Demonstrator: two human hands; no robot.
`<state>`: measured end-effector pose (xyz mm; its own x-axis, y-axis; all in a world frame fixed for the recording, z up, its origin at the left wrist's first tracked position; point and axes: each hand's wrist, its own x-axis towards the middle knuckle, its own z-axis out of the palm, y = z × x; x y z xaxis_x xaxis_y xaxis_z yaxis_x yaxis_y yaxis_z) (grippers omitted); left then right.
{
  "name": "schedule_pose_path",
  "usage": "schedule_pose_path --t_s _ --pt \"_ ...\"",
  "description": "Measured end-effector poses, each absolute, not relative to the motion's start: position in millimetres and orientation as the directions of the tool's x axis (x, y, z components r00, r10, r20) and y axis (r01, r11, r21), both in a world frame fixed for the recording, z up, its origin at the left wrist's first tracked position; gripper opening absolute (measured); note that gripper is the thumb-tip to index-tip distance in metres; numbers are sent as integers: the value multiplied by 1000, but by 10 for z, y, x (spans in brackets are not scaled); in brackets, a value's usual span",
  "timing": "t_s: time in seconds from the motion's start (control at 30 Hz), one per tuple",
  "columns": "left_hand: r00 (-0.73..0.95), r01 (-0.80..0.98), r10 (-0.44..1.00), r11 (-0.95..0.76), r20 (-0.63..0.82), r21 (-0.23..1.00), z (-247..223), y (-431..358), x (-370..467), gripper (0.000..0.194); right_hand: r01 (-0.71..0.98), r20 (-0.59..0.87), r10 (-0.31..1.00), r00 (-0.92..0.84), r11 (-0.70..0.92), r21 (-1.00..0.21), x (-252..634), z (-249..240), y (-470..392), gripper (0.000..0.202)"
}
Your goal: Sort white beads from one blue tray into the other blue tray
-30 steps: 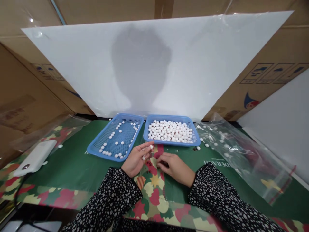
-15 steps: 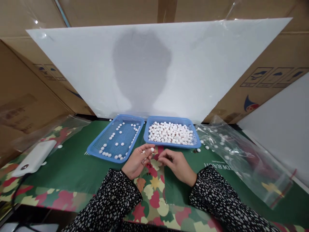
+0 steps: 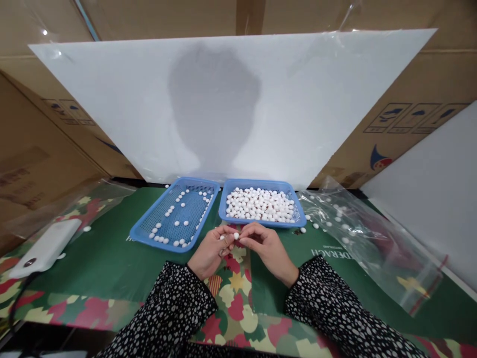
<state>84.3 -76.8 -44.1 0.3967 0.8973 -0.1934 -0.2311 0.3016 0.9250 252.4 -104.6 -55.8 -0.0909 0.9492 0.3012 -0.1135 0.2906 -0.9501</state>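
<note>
Both my hands meet in front of the two blue baskets. My left hand [image 3: 209,251] is closed, palm partly up, with a small white ball [image 3: 236,235] at its thumb and fingertips and another white one showing between the fingers. From the other side, my right hand [image 3: 271,248] pinches at the same ball; its fingertips partly hide the contact. Just beyond, the right blue basket [image 3: 222,213] holds a heap of small white balls [image 3: 259,204] with reddish-brown bits between. The left blue basket [image 3: 143,226] has white pieces spread over its mesh floor.
A clear plastic bag [image 3: 387,263] lies at the right, with loose white balls [image 3: 315,225] near it. At the left are a white device [image 3: 46,246] with a black cable and another clear bag [image 3: 108,191]. A white board [image 3: 290,99] stands behind, against cardboard boxes [image 3: 421,74].
My right hand has moved left and up to meet my left hand, and its fingertips now reach the white ball. The whole view has shifted slightly.
</note>
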Motion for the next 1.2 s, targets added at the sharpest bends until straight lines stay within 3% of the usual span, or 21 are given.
schedule_pose_path --t_s 0.27,0.6,0.8,0.97,1.03,1.2 --pt "343 -245 920 283 -190 927 -460 -781 873 26 -85 323 943 -73 317 -945 2503 -625 -1055 6" --pt "306 -228 940 228 -152 947 -461 -824 878 26 125 411 912 -21 410 -904 2456 -572 -1088 12" --pt "279 -188 954 167 -110 968 -435 -777 864 34 232 548 825 -136 564 -792 2462 -487 -1032 15" --pt "272 -170 952 194 -143 966 -421 -739 827 43 583 631 769 -107 562 -586 2651 -375 -610 19" --pt "311 -187 933 248 -182 950 -400 -739 804 45 614 620 776 -121 549 -567 2733 -356 -445 24" --pt "350 -318 913 327 -210 890 -342 -749 782 27 654 610 760 -223 581 -485 2682 -470 -590 19"
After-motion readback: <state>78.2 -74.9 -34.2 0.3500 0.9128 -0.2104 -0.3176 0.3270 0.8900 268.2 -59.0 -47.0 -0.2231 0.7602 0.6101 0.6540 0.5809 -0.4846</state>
